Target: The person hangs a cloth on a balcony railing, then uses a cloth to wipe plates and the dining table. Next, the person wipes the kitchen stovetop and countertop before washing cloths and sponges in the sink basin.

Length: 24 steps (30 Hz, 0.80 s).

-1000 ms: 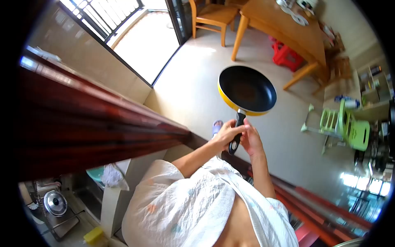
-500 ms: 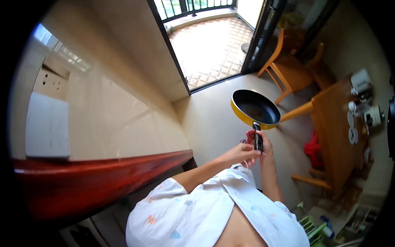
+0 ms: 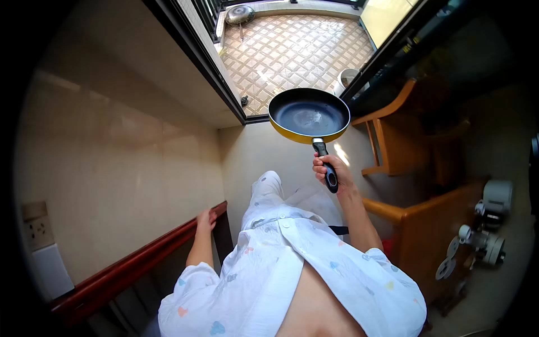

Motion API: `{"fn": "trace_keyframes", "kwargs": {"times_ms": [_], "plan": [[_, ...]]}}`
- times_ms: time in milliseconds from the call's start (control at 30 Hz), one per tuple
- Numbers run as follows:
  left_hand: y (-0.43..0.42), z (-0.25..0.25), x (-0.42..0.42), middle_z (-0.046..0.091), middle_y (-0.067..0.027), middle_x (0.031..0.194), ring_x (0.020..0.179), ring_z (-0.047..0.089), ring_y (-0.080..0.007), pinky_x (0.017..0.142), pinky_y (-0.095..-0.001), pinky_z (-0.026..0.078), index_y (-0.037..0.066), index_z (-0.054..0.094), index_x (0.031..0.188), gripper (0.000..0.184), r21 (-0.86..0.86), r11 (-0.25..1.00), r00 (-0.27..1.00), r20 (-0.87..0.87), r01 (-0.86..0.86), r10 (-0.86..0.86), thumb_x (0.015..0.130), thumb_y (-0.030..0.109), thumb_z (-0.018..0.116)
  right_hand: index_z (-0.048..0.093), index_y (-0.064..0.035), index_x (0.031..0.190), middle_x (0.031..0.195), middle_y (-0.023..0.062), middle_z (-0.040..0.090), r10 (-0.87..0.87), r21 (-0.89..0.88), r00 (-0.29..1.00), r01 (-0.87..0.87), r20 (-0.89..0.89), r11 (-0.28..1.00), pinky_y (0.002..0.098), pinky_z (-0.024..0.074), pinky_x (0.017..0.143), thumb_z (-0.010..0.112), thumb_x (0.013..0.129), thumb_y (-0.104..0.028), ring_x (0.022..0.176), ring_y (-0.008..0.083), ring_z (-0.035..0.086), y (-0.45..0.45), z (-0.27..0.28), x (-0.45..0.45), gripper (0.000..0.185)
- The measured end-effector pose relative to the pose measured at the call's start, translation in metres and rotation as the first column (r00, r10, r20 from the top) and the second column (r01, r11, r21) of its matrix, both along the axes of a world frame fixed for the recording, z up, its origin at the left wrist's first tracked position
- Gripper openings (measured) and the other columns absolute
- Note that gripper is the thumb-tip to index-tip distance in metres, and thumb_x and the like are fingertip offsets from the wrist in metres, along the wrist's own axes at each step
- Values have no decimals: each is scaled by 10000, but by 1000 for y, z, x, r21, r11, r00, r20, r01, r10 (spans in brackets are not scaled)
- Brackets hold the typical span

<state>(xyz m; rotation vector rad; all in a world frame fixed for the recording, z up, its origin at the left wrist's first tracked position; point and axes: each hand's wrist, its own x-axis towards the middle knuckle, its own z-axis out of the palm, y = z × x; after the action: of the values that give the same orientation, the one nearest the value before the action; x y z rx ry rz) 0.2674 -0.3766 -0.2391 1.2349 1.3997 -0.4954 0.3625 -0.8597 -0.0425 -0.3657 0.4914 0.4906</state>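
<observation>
A frying pan (image 3: 309, 115) with a dark inside, a yellow outside and a black handle is held out in front of me, close to the balcony doorway. My right hand (image 3: 337, 173) is wrapped round its handle, and the pan's inner face is turned up toward me. My left hand (image 3: 206, 218) is down at my left side, by the end of the red wooden ledge (image 3: 168, 242). Its fingers are loosely bent, with nothing seen in them; whether it touches the ledge is hard to make out.
Beyond the dark door frame (image 3: 233, 101) lies a tiled balcony floor (image 3: 292, 50) with a metal lid-like object (image 3: 240, 15) and a white bucket (image 3: 347, 81). On the right are a wooden chair (image 3: 401, 140) and a wooden table (image 3: 429, 236) bearing white appliances (image 3: 487, 247).
My left hand has left the pan's handle and swung down left to the ledge. The pan, in my right hand alone, is nearer the doorway. My view has shifted forward.
</observation>
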Motion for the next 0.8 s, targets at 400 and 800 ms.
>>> {"fn": "trace_keyframes", "kwargs": {"times_ms": [400, 800], "plan": [[-104, -60, 275, 510, -104, 829, 715, 552, -239, 660, -472, 558, 73, 515, 1045, 211, 4, 999, 998, 15, -53, 53, 844, 110, 569, 463, -4, 982, 724, 56, 504, 53, -237, 998, -55, -14, 970, 253, 431, 448, 490, 848, -63, 537, 113, 486, -98, -19, 365, 150], [-268, 53, 680, 582, -46, 878, 714, 600, -144, 628, -296, 515, 69, 578, 1018, 174, -93, 931, 835, 480, 352, -268, 891, 186, 595, 468, 42, 984, 747, 53, 502, -24, 59, 997, 28, -70, 998, 237, 433, 506, 472, 839, -56, 587, 108, 491, -207, -50, 672, 175]]}}
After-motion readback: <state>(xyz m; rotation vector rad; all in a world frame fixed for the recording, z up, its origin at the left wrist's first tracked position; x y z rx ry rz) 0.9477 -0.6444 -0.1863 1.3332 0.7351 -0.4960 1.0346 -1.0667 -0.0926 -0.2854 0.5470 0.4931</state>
